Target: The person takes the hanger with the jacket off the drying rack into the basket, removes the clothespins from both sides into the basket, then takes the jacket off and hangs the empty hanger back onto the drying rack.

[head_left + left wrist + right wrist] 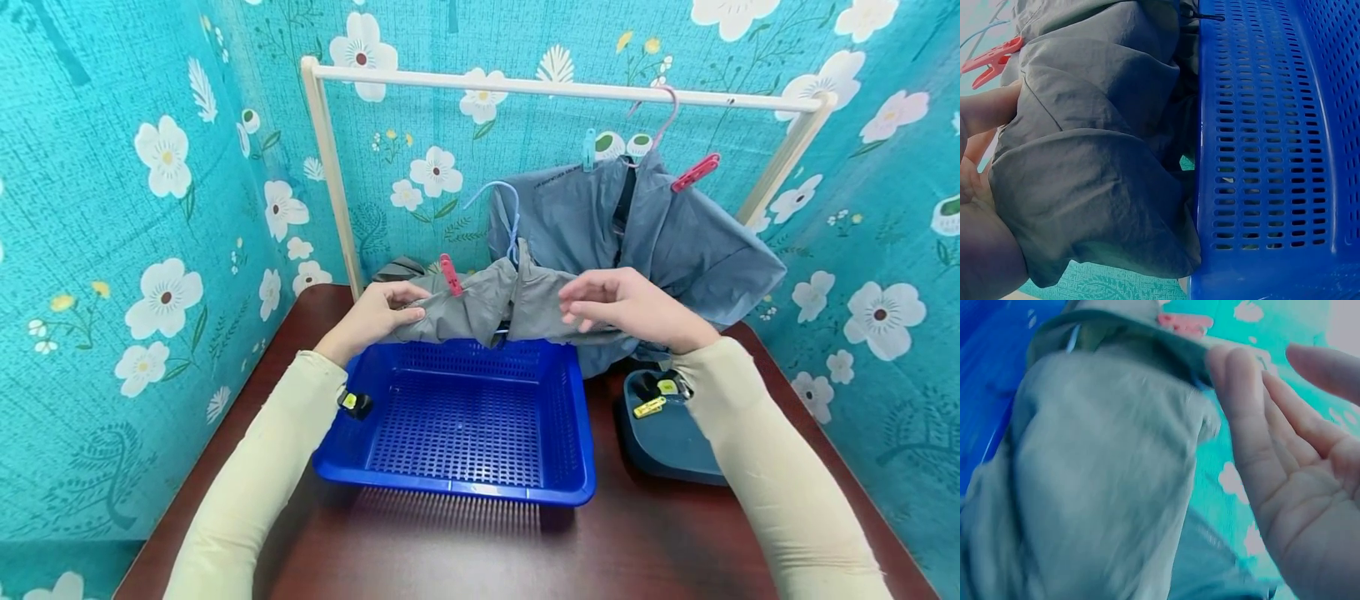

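Note:
A grey garment (480, 304) on a light-blue hanger (516, 218) is held at the back edge of the blue basket (457, 487). My left hand (367, 321) pinches its left shoulder; the left wrist view shows the cloth (1085, 169) between thumb and fingers, sleeve hanging down. Just beside this grip, a red clothespin (451, 275) sits on the garment. At the other shoulder my right hand (637, 308) is raised with fingers loosely extended. In the right wrist view, nothing is between the right hand's (1310, 487) thumb and fingers, and the cloth is beside the fingertips.
A wooden rack (480, 81) spans the back. From it a blue-grey jacket (690, 225) hangs on a pink hanger (670, 117), with a light-blue clothespin (588, 150) and a red clothespin (696, 172). At right, a yellow clothespin (649, 407) lies on a dark-blue lidded box (675, 446).

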The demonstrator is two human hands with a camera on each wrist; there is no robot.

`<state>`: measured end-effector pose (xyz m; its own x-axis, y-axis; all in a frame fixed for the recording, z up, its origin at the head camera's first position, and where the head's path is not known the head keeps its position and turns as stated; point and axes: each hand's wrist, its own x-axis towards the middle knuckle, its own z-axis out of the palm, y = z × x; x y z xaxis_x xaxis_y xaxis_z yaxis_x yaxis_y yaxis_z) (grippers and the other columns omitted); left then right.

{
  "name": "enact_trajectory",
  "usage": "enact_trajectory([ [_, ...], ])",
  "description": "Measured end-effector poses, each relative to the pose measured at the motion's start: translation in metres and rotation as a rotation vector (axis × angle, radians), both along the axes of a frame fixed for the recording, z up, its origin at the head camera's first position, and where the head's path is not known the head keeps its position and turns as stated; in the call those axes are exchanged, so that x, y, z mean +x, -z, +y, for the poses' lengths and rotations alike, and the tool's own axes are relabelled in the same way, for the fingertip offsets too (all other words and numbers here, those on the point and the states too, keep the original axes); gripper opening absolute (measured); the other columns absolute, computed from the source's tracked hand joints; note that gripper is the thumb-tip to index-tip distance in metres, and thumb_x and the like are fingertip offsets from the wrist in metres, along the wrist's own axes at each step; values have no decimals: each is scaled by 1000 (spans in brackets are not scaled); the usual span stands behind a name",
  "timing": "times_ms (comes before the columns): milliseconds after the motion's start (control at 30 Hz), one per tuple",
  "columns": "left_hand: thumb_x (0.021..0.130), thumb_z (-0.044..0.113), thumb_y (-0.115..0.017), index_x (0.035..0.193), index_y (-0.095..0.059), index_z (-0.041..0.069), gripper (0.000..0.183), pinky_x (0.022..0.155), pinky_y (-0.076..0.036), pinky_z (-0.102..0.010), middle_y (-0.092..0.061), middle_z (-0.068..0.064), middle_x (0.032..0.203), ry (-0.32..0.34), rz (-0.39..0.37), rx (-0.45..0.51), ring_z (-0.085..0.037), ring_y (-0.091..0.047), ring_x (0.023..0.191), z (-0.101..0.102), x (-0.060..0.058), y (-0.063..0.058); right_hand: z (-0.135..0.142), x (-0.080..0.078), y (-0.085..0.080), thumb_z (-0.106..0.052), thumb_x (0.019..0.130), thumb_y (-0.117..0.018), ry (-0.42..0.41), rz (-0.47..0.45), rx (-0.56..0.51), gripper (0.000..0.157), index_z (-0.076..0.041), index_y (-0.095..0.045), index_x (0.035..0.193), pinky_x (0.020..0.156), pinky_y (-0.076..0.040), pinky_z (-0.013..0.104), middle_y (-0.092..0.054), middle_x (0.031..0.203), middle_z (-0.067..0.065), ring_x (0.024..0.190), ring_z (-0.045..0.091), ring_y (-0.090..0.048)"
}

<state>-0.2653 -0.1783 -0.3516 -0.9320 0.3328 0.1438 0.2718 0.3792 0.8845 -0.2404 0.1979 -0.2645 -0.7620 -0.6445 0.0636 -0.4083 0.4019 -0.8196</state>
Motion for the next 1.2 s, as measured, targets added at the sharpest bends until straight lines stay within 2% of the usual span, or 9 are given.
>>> enact_trajectory([
  [167,91,11,-64,119,-64,7,28,75,-49,-32,-62,-10,116,-4,7,-13,-23,-57,100,3,1,0,-30,-4,-8,-12,97,-54,-17,61,-111,31,8,-56,121,80,-50,45,-66,107,19,98,34,-62],
  [267,91,10,-65,119,-65,6,29,74,-48,-32,-61,-10,118,-2,7,-4,-23,-57,100,6,1,0,-49,-4,-13,-10,97,-55,-13,69,-155,31,7,-55,123,82,-49,45,-64,111,20,100,31,-62],
  [433,90,10,-65,118,-66,7,28,72,-48,-32,-60,-9,121,-4,0,20,-22,-58,100,9,2,0,-80,-6,-13,-8,95,-57,-1,71,-204,29,4,-57,122,83,-48,48,-61,115,23,102,33,-61],
  [533,91,11,-64,119,-65,7,28,75,-49,-33,-60,-9,120,4,-3,22,-23,-58,100,10,2,1,-94,-8,-9,-10,95,-58,7,112,-174,28,0,-59,121,83,-49,45,-63,114,18,101,32,-61],
  [733,90,12,-65,118,-66,7,28,75,-50,-34,-62,-9,115,21,14,39,-23,-59,96,11,2,-1,-112,-19,-4,-14,94,-60,71,210,-87,29,-5,-60,121,84,-49,34,-63,116,10,103,16,-60],
  [933,91,10,-64,117,-66,6,26,68,-48,-31,-63,-10,112,31,26,57,-21,-59,86,13,5,-3,-118,-32,1,-13,94,-60,132,223,-58,32,-3,-58,124,91,-45,33,-62,120,11,111,20,-57],
  [1067,91,9,-64,117,-66,6,26,68,-48,-31,-63,-9,114,25,24,52,-20,-59,87,14,5,-3,-120,-39,6,-14,95,-59,117,223,-30,37,-4,-54,130,96,-42,31,-58,126,10,118,20,-53],
  [1200,90,10,-65,117,-66,6,27,74,-49,-34,-63,-9,114,19,29,43,-21,-60,93,14,7,-4,-123,-43,6,-17,96,-57,78,211,13,41,-7,-50,135,97,-40,31,-54,132,7,122,17,-49],
])
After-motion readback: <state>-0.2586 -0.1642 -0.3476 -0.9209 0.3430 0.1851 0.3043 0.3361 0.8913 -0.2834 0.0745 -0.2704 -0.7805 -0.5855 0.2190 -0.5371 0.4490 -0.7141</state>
